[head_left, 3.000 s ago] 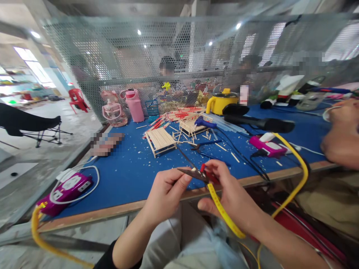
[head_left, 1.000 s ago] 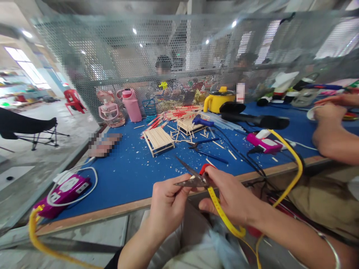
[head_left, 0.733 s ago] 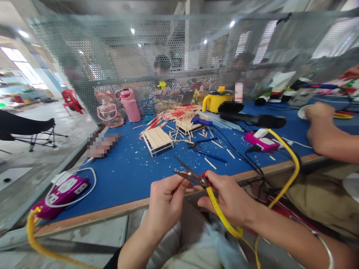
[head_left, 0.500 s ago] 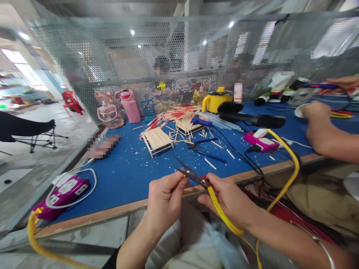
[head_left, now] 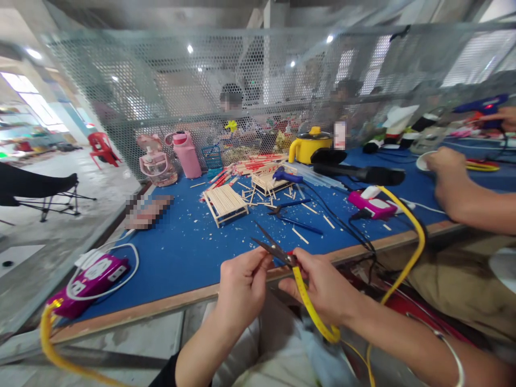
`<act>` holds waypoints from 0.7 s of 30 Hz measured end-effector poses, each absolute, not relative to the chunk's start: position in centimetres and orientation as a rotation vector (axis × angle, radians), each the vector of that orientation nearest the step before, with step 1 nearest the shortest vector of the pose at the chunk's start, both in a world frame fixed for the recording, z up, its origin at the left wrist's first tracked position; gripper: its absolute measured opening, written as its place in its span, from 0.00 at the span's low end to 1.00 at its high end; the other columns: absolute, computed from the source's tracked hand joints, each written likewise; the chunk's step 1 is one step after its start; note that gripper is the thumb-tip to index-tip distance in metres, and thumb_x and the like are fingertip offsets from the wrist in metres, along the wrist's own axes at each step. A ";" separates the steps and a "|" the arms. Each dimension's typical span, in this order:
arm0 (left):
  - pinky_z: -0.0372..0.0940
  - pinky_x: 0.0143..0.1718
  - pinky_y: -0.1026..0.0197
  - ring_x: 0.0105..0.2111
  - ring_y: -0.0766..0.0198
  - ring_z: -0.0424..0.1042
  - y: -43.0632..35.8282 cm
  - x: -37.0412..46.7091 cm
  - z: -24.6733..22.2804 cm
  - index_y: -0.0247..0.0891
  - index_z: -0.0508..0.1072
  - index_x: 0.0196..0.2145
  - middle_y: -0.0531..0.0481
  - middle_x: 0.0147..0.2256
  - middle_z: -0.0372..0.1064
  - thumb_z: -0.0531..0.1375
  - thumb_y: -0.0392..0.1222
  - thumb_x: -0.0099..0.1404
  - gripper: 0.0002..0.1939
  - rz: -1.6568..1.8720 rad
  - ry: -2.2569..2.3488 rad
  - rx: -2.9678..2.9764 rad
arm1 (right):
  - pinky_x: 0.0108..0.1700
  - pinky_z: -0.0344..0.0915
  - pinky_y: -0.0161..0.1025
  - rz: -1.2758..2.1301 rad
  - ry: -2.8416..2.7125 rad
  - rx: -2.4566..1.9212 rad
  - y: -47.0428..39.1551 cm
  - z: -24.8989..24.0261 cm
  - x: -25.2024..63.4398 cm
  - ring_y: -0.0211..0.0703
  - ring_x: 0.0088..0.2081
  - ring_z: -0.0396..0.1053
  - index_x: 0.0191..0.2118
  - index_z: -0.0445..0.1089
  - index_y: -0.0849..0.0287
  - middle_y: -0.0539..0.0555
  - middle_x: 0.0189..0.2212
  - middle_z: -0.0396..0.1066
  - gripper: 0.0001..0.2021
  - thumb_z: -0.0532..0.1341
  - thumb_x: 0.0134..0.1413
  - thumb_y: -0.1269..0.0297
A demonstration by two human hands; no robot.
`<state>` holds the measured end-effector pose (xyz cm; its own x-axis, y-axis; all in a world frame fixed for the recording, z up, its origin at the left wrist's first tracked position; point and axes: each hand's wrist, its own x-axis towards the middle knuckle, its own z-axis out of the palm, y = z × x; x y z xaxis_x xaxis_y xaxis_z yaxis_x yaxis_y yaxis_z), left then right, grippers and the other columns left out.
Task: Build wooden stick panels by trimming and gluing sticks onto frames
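My right hand (head_left: 322,285) is closed round the handles of dark scissors (head_left: 278,251), whose blades stand apart and point up-left. A yellow measuring tape (head_left: 308,303) hangs in a curve from beside that hand. My left hand (head_left: 244,285) is pinched at the blades; whatever its fingertips hold is too small to make out. Beyond the hands, on the blue table (head_left: 169,269), stands a small slatted stick platform (head_left: 226,203). A second stick frame (head_left: 268,181) is behind it, with a blue glue gun (head_left: 287,176) over its right side.
Blue-handled pliers (head_left: 298,221) and stick pieces lie ahead. Purple power strips (head_left: 91,282) sit left and right. A yellow pot (head_left: 310,146) and pink bottle (head_left: 187,155) stand at the back. Another person's hand (head_left: 449,172) holds a white round item at right.
The scissor blades are wider apart. My left hand has shifted slightly right and my right hand slightly left. At far right, another person's blue glue gun is now raised.
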<state>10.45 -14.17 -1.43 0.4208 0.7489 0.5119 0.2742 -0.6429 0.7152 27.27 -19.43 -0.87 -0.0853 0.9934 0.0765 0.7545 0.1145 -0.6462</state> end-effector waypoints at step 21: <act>0.56 0.24 0.71 0.21 0.71 0.64 -14.2 10.2 -1.1 0.34 0.70 0.25 0.53 0.21 0.67 0.52 0.36 0.66 0.14 1.167 0.899 2.102 | 0.26 0.52 0.34 0.661 -1.865 -1.714 -19.4 -1.0 27.9 0.38 0.23 0.60 0.29 0.61 0.57 0.49 0.22 0.67 0.12 0.58 0.53 0.54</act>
